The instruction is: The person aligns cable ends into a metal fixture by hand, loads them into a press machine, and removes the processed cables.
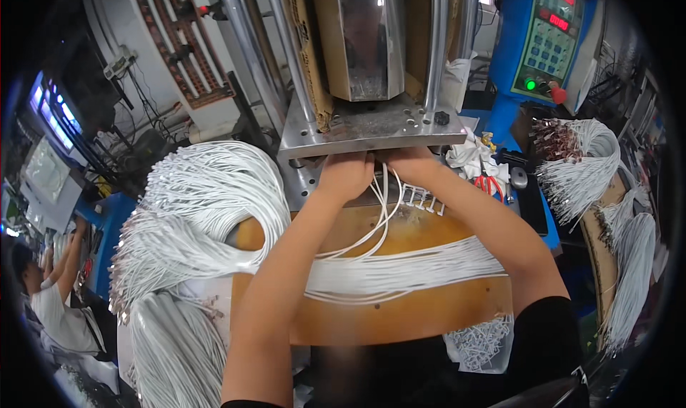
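Clear plastic container (493, 370), lower right: filled with small white pieces; sleeve crowds its right edge. Left hand (348, 175) and right hand (412, 166) reach beneath the press's metal plate (371, 140); fingertips hidden, so cannot tell whether grasping or released. White cables (386, 190) emerge between the hands, long axis running toward the wearer, then curving left above the brown desk (343, 329). Cable ends under plate: obscured.

left hand (348, 175) and right hand (412, 166), fingertips hidden under metal plate (371, 135), far ends of white cables (386, 185) also hidden
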{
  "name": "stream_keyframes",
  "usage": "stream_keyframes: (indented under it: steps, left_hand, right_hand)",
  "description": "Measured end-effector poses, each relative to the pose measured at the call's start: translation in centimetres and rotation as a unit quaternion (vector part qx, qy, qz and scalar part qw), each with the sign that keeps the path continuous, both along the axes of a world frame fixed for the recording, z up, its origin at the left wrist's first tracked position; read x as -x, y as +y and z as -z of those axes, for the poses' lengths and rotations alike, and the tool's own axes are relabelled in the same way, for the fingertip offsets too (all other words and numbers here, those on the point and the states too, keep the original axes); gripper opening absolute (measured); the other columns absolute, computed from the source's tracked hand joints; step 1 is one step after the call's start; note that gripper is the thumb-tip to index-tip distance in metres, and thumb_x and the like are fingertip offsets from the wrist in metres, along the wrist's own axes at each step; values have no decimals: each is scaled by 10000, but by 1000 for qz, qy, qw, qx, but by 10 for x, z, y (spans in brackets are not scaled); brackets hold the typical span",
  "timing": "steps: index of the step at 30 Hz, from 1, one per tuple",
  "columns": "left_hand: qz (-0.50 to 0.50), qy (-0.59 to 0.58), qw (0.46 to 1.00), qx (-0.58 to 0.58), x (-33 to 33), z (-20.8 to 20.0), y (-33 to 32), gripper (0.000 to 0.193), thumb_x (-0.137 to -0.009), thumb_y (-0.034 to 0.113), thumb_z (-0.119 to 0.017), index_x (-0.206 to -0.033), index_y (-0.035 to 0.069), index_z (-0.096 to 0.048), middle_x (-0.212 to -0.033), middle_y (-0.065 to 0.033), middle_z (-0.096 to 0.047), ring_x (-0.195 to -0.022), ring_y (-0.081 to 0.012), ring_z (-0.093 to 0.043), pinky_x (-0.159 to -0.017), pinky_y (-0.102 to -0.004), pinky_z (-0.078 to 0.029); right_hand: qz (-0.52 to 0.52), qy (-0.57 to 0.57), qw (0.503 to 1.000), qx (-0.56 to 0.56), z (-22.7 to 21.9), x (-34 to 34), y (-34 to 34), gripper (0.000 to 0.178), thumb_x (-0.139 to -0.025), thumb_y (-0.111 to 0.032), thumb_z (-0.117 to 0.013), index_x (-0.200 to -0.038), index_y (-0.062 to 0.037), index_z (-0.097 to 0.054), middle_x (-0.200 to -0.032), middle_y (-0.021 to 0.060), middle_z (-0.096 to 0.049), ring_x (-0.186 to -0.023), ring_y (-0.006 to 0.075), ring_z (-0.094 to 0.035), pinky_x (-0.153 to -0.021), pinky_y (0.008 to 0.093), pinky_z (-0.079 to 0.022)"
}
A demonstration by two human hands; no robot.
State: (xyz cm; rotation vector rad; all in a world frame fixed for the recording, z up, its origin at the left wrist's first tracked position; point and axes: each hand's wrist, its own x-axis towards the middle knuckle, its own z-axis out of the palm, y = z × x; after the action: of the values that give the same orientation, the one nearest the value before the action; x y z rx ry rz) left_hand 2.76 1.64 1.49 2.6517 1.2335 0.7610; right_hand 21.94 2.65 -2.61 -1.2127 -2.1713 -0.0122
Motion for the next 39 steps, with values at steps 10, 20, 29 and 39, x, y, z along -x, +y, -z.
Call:
stream_keyframes:
  steps: [10, 20, 29, 39]
  left_hand:
    - [234, 160, 959, -2, 143, -8, -201, 582, -857, 401, -656, -1276, 15, -535, -1332, -192, -523, -1246, -354, -489, -1056, -462, -373]
    - [96, 235, 967, -13, 178, 29, -231, 638, -727, 227, -688, -1327, 79, -525, -1376, -130, -496, -1277, -325, -472, -1089, -485, -353]
    - [84, 217, 973, -13, 189, 30, -236, 680, -713, 214, -715, -1348, 86, -507, -1409, -123, -471, -1303, -311, -452, -1096, -480, -344]
    - [166, 160, 973, -1, 167, 5, -233, 584, -738, 256, -735, -1256, 50, -563, -1266, -119, -558, -1195, -301, -527, -1029, -436, -403]
  right_hand:
    - [-24, -92, 982, 165, -28, -24, -290, 743, -734, -239, -758, -1378, -28, -456, -1396, 164, -490, -1319, 400, -415, -1096, 527, -314]
    - [75, -249, 954, 147, -21, -27, -337, 746, -650, -194, -755, -1342, -75, -505, -1420, 100, -471, -1352, 412, -364, -1107, 545, -287]
    - [80, -244, 958, 124, -13, -20, -335, 724, -649, -172, -743, -1330, -71, -519, -1415, 102, -476, -1354, 399, -374, -1106, 527, -295]
    - [-19, -161, 974, 156, -23, -27, -329, 730, -697, -252, -780, -1342, -52, -502, -1381, 146, -498, -1326, 387, -414, -1078, 459, -363]
